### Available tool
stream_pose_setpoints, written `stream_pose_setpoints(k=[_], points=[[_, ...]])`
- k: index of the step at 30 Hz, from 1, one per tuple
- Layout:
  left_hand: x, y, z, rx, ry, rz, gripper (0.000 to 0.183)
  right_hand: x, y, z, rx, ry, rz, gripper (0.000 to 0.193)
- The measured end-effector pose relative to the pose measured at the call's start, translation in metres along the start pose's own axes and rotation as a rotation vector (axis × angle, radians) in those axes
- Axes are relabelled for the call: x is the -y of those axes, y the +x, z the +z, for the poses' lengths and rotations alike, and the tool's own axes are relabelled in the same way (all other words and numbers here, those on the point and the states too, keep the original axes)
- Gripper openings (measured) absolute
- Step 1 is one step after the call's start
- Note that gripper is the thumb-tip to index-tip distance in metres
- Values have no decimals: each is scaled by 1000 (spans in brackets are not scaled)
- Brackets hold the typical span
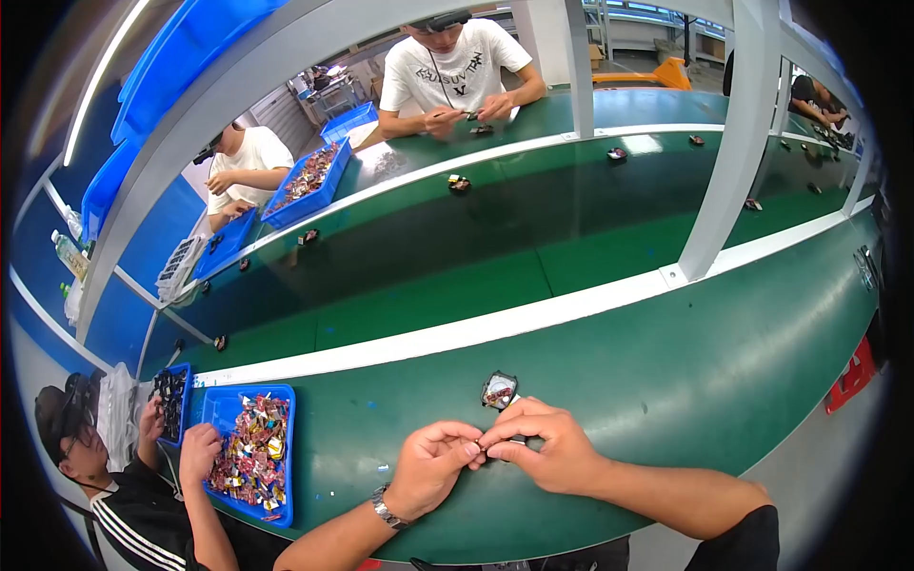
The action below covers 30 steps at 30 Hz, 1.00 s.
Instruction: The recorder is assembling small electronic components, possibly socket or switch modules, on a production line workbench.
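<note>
My left hand, with a metal-banded watch on its wrist, is closed in a pinch. Its fingertips meet those of my right hand, which is also pinching. Between them is a tiny dark reddish part, mostly covered by the fingers, so its exact kind does not show. A small dark piece also peeks out by the right fingers. Just beyond my hands, a round black housing with small reddish and pale parts inside lies on the green worktop.
A blue bin full of small red, yellow and white parts stands left; a neighbour's hand reaches its edge. Behind a white rail, a green conveyor carries several dark assemblies. A white post rises at right. Other people work across.
</note>
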<state>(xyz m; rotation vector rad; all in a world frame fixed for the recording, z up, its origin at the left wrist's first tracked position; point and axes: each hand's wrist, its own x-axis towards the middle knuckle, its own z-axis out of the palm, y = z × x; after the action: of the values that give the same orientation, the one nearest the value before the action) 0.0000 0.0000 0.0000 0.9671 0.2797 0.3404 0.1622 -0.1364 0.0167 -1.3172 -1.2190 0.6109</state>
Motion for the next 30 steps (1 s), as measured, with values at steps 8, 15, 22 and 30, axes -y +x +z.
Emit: stream_pose_setpoints(k=[8, 15, 22, 30], points=[[-9, 1, -5, 28, 124, 19, 13, -2, 5, -2, 75, 157, 127, 12], [-17, 0, -1, 24, 247, -54, 9, 2, 6, -10, 131, 86, 136, 11], [-23, -2, -3, 65, 227, -141, 10, -4, 6, -10, 148, 56, 94, 11], [-25, -1, -1, 74, 288, -155, 10, -1, 6, -12, 156, 51, 99, 12]])
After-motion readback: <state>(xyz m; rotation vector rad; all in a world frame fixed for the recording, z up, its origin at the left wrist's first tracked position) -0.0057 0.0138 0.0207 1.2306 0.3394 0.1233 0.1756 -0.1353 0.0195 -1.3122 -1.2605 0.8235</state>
